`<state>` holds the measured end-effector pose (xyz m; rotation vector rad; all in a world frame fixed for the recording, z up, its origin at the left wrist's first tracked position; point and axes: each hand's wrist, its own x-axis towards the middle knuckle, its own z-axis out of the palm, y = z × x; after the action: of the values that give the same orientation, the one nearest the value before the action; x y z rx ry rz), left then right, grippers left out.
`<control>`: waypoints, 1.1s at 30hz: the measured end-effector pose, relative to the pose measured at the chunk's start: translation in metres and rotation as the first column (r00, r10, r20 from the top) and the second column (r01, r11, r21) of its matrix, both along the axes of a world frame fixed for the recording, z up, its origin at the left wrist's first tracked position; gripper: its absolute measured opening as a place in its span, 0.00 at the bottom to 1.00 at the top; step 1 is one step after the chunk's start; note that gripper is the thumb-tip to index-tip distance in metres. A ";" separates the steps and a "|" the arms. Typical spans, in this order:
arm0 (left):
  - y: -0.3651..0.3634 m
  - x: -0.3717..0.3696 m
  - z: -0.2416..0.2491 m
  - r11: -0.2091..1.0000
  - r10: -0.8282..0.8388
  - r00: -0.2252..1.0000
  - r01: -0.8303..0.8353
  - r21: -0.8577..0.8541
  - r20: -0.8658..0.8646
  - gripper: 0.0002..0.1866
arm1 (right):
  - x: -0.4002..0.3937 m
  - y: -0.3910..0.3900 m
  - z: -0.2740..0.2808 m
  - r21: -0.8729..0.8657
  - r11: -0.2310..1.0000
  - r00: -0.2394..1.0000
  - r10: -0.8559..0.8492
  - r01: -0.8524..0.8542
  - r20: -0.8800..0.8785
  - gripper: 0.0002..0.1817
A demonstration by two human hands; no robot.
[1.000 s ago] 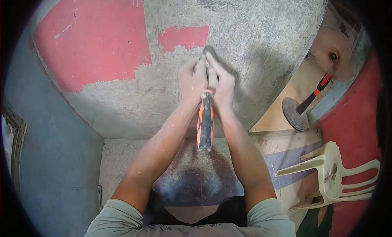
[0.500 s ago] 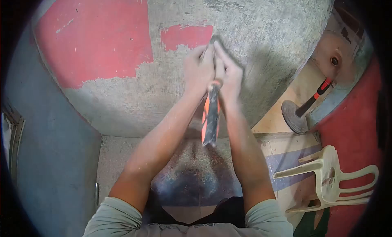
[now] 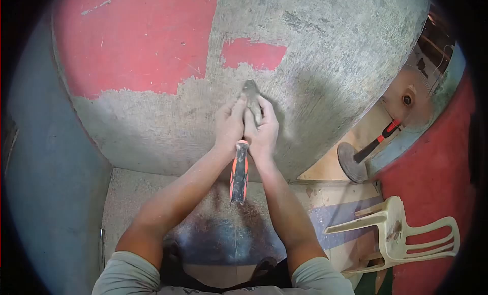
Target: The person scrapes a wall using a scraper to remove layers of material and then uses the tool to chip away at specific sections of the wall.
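Note:
Both hands hold a dusty metal scraper (image 3: 249, 86) with a black and orange handle (image 3: 239, 173) that points back toward me. My left hand (image 3: 230, 126) is closed on the left side of its metal part. On the other side my right hand (image 3: 262, 133) wraps round it, fingers partly hidden. The blade tip rests at or very near the rough grey wall (image 3: 168, 124), just below a small red paint patch (image 3: 254, 53). A larger red painted area (image 3: 137, 40) covers the wall's upper left.
To the right, a stand fan (image 3: 352, 163) with a round base stands beyond the wall's edge. A white plastic chair (image 3: 394, 229) is at lower right, beside a red wall (image 3: 422, 178). Paint flakes and dust lie on the tiled floor (image 3: 223, 218). A blue-grey wall (image 3: 56, 157) rises at left.
My hands and the scraper have moved down the wall, from the small red patch's right edge to bare grey wall below it. The camera view has shifted slightly.

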<state>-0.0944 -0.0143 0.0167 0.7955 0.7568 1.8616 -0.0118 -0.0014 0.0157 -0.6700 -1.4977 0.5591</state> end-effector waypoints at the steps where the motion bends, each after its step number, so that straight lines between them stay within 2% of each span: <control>1: -0.008 -0.004 0.003 0.999 0.011 1.000 -0.012 0.030 0.028 0.12 | -0.007 -0.005 0.000 0.006 1.000 1.000 0.020 -0.020 0.001 0.20; 3: -0.019 -0.016 0.010 0.995 0.027 0.997 -0.035 0.096 0.077 0.13 | -0.019 -0.008 -0.002 -0.042 0.999 0.999 0.024 -0.025 -0.026 0.14; 4: -0.024 -0.023 0.011 0.994 0.056 0.998 -0.058 0.090 0.021 0.13 | -0.021 -0.012 -0.004 -0.096 0.994 0.999 0.050 -0.051 -0.013 0.13; 7: -0.035 -0.031 0.022 0.996 -0.079 0.963 0.066 0.060 0.258 0.14 | -0.026 -0.012 0.018 -0.254 0.963 0.992 0.110 -0.090 0.069 0.09; 8: -0.028 -0.038 0.017 0.998 -0.042 0.981 0.032 0.053 0.188 0.14 | -0.024 -0.006 0.026 -0.335 0.936 0.989 0.137 -0.110 0.059 0.10; 9: -0.026 -0.044 0.019 0.996 -0.073 0.984 0.065 0.054 0.161 0.13 | -0.028 -0.002 0.032 -0.413 0.901 0.985 0.165 -0.133 0.043 0.12; 11: -0.025 -0.058 0.024 0.991 -0.132 0.987 0.129 0.043 0.092 0.11 | -0.046 -0.003 0.035 -0.402 0.911 0.994 0.111 -0.096 0.015 0.15; 12: -0.018 -0.060 0.024 0.993 -0.069 0.994 0.060 0.103 0.087 0.11 | -0.057 -0.005 0.035 -0.397 0.915 0.997 0.081 -0.077 -0.006 0.16; 13: -0.014 -0.068 0.021 0.995 -0.080 0.993 0.074 0.073 0.088 0.12 | -0.067 -0.006 0.035 -0.394 0.917 0.998 0.051 -0.055 -0.021 0.18; 14: -0.012 -0.073 0.017 0.995 -0.094 0.991 0.090 0.041 0.095 0.13 | -0.074 -0.005 0.032 -0.384 0.918 0.992 0.066 -0.104 -0.112 0.19; 15: -0.014 -0.076 0.013 0.994 -0.113 0.988 0.114 0.003 0.106 0.14 | -0.077 -0.004 0.029 -0.321 0.946 0.999 0.024 -0.039 -0.048 0.18; 17: -0.011 -0.077 0.007 0.990 -0.097 0.991 0.086 0.112 0.095 0.18 | -0.080 0.004 0.026 -0.182 0.979 0.994 -0.079 0.091 0.070 0.18; 18: -0.011 -0.078 0.003 0.984 -0.087 0.992 0.072 0.162 0.088 0.20 | -0.080 0.001 0.030 -0.251 0.965 0.995 -0.064 0.080 0.070 0.18; 21: -0.019 -0.087 -0.009 0.849 -0.247 0.969 0.210 0.485 0.013 0.29 | -0.088 -0.003 0.022 -0.258 0.966 0.998 -0.009 -0.009 -0.067 0.19; 22: -0.020 -0.091 -0.013 0.830 0.048 0.976 0.080 0.552 -0.213 0.36 | -0.086 -0.005 0.025 -0.259 0.965 0.999 -0.043 0.040 -0.006 0.19; 25: -0.027 -0.078 -0.021 0.772 0.421 0.858 -0.170 0.612 -0.293 0.35 | -0.084 -0.008 0.041 -0.235 0.956 0.975 -0.138 0.177 0.174 0.20; 26: -0.024 -0.080 -0.023 0.846 0.269 0.915 -0.076 0.527 -0.301 0.33 | -0.087 -0.007 0.048 -0.145 0.970 0.976 -0.175 0.194 0.130 0.21; 29: -0.031 -0.080 0.030 0.930 0.082 0.984 -0.019 0.366 -0.156 0.27 | -0.095 -0.016 0.088 -0.143 0.976 0.985 -0.158 0.166 0.068 0.21; 30: -0.037 -0.079 0.048 0.946 0.043 0.992 -0.004 0.323 -0.115 0.25 | -0.096 -0.005 0.090 -0.186 0.978 0.994 -0.101 0.094 -0.030 0.21; 32: -0.027 -0.072 0.043 0.913 0.109 0.994 -0.099 0.395 -0.004 0.24 | -0.096 -0.003 0.080 -0.194 0.975 0.994 -0.113 0.109 -0.011 0.21; 33: -0.020 -0.072 0.021 0.935 -0.031 0.999 0.017 0.353 0.034 0.24 | -0.095 -0.002 0.074 -0.197 0.973 0.993 -0.122 0.120 0.002 0.21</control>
<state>-0.1663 -0.0339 0.0372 0.9843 0.3869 2.0133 -0.1066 -0.0035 0.0902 -0.9048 -1.3931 0.6204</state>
